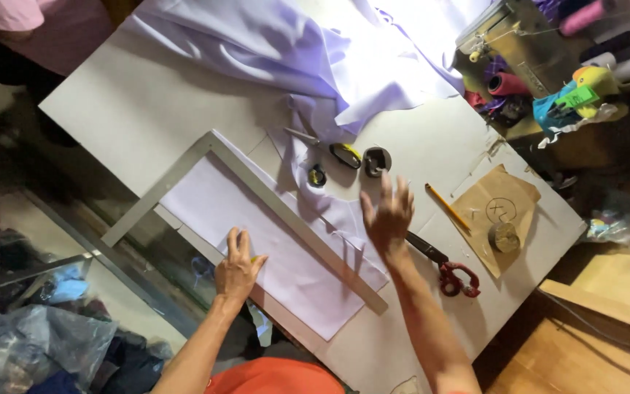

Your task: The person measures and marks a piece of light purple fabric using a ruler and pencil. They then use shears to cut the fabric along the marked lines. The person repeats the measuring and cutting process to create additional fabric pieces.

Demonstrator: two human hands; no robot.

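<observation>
My left hand (pixel 238 264) lies flat on a strip of pale lilac cloth (pixel 257 233) near the table's front edge, with a small yellow piece under its fingers. A long grey L-shaped ruler (pixel 293 222) lies across the cloth. My right hand (pixel 388 215) hovers with fingers spread over the cloth beyond the ruler, holding nothing. Red-handled scissors (pixel 450 273) lie just right of my right forearm. A yellow pencil (pixel 448 208) rests nearby.
A heap of lilac fabric (pixel 293 51) covers the table's far side. Round weights (pixel 377 160) and a yellow-black tool (pixel 345 155) sit by it. A brown paper pattern (pixel 494 204) with a round weight lies right. Thread cones (pixel 599 51) and a machine stand far right.
</observation>
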